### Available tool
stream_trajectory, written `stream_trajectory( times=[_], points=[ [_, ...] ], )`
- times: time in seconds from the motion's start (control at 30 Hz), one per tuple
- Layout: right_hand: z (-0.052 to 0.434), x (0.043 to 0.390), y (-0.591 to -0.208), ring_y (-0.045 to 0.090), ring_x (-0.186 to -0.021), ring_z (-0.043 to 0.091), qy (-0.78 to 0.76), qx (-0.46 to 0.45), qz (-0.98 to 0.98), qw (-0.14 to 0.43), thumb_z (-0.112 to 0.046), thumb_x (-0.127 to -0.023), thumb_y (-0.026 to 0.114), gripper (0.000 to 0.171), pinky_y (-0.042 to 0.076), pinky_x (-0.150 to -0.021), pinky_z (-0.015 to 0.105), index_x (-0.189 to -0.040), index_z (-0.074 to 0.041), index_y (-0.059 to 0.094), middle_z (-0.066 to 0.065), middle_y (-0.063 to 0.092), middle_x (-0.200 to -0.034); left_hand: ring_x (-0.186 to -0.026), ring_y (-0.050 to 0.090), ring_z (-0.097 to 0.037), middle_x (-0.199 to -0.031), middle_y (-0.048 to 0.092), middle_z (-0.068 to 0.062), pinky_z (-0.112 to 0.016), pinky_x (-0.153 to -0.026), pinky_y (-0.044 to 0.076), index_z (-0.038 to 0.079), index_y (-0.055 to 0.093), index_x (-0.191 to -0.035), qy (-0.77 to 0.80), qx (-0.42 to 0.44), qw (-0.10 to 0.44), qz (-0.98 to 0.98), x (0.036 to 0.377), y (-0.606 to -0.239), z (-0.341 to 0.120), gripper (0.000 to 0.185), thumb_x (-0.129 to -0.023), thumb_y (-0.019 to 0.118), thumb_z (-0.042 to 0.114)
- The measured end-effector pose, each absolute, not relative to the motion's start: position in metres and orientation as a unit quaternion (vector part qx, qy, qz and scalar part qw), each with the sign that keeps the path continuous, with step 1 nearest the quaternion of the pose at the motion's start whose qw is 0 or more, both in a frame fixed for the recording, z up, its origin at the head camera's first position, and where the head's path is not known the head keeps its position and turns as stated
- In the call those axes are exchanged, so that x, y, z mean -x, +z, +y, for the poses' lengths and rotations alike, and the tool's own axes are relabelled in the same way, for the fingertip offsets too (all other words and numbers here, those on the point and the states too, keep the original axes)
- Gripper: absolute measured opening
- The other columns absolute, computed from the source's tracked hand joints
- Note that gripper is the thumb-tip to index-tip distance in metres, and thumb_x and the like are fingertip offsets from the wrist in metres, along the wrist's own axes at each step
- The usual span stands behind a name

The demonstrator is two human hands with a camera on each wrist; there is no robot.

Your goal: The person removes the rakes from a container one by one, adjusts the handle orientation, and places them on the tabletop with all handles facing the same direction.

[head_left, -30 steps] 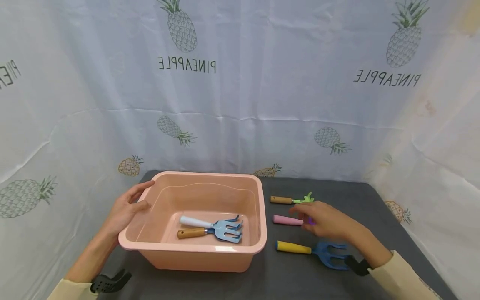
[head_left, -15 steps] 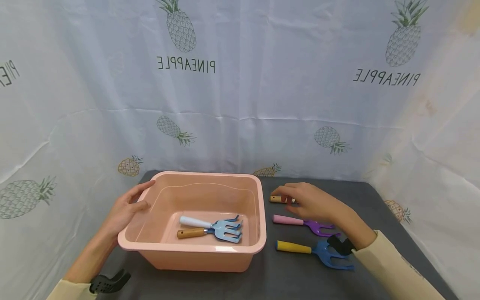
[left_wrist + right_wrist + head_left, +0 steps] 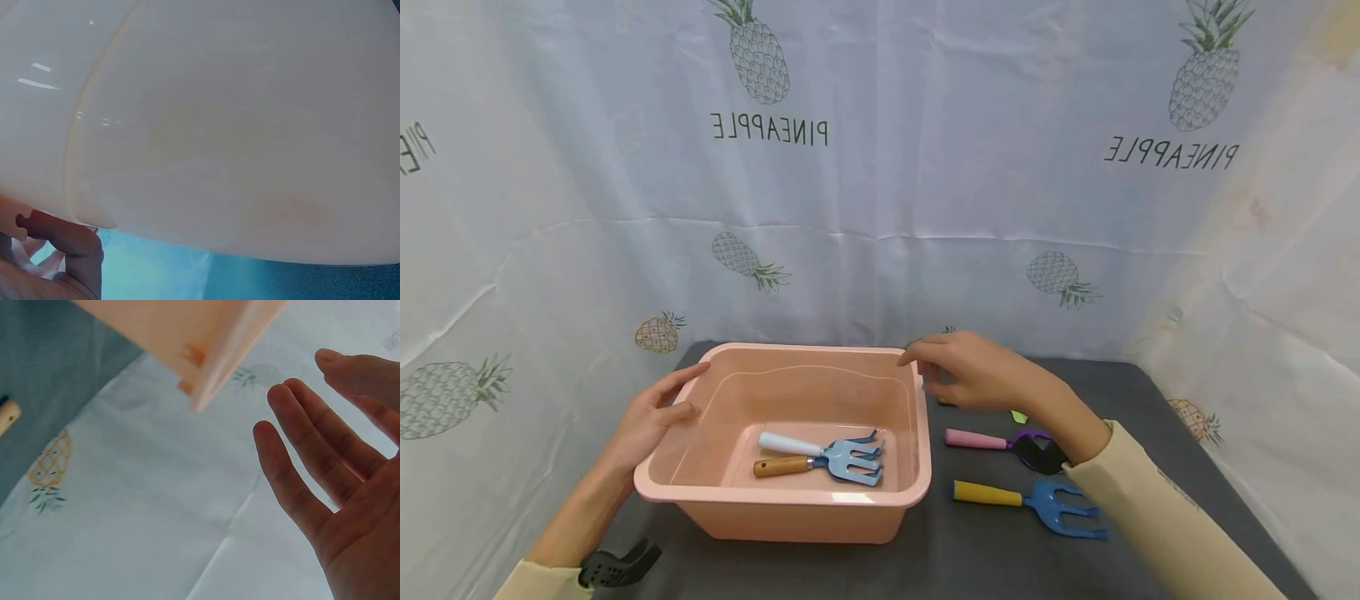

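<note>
My left hand [image 3: 643, 425] grips the left rim of a peach plastic basin [image 3: 782, 497], thumb over the rim; in the left wrist view its curled fingers [image 3: 84, 250] show under the rim. Beside the basin's far right corner hovers my right hand [image 3: 973, 371]; the right wrist view shows it empty, fingers extended, apart from the basin [image 3: 181, 325]. Inside the basin lie a light-blue hand fork [image 3: 853, 461] and a wooden-handled hand rake [image 3: 782, 466], partly overlapping. Beneath the right hand, a green-headed hand rake [image 3: 1018, 417] is mostly hidden.
Right of the basin lie a pink-handled purple hand rake [image 3: 975, 439], partly behind the right wrist, and a yellow-handled blue hand fork [image 3: 988, 493]. They rest on a dark grey table [image 3: 970, 558]. A pineapple-print curtain [image 3: 880, 167] surrounds the table's back and sides.
My right hand has moved left and away from me, from over the purple rake, past the green rake, to the basin's far right corner. The left hand stays on the rim.
</note>
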State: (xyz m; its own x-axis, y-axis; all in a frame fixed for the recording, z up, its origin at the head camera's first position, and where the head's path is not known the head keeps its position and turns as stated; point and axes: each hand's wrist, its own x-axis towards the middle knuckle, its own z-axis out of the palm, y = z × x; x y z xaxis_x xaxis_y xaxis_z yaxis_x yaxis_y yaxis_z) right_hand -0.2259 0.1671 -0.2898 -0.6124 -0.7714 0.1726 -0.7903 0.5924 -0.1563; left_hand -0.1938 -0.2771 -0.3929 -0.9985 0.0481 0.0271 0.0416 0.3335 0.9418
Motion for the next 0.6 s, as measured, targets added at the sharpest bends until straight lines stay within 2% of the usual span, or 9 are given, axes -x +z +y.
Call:
stream_trajectory(
  times=[0.2,0.4,0.6],
  points=[
    [0.148,0.231,-0.276,0.069,-0.092,0.009,0.127,-0.448,-0.884,0.028,-0.011,-0.096,0.067,0.036,0.058,-0.077,0.025,-0.13,-0.021,0.07,-0.003,0.074,-0.118,-0.112,0.047,0.013,-0.171,0.024,-0.018,-0.015,-0.084,0.055,0.013,0.033,-0.163,0.57,-0.024,0.003,0.821,0.195,-0.395,-0.277,0.066,-0.101,0.054,0.009],
    [0.126,0.243,-0.267,0.068,-0.092,0.009,0.138,-0.475,-0.869,0.016,-0.011,-0.098,0.064,0.033,0.058,-0.079,0.027,-0.129,-0.019,0.069,-0.002,0.075,-0.11,-0.109,0.05,0.015,-0.169,0.026,-0.02,-0.016,-0.083,0.055,0.013,0.035,-0.162,0.574,-0.027,-0.005,0.818,0.195,-0.395,-0.278,0.065,-0.1,0.055,0.009],
    [0.097,0.258,-0.265,0.069,-0.095,0.01,0.14,-0.489,-0.861,-0.021,-0.014,-0.099,0.065,0.031,0.057,-0.084,0.027,-0.13,-0.019,0.068,-0.002,0.074,-0.105,-0.116,0.045,0.013,-0.17,0.025,-0.017,-0.013,-0.084,0.053,0.015,0.035,-0.162,0.566,-0.024,-0.006,0.824,0.195,-0.395,-0.278,0.065,-0.101,0.056,0.011]
  ],
)
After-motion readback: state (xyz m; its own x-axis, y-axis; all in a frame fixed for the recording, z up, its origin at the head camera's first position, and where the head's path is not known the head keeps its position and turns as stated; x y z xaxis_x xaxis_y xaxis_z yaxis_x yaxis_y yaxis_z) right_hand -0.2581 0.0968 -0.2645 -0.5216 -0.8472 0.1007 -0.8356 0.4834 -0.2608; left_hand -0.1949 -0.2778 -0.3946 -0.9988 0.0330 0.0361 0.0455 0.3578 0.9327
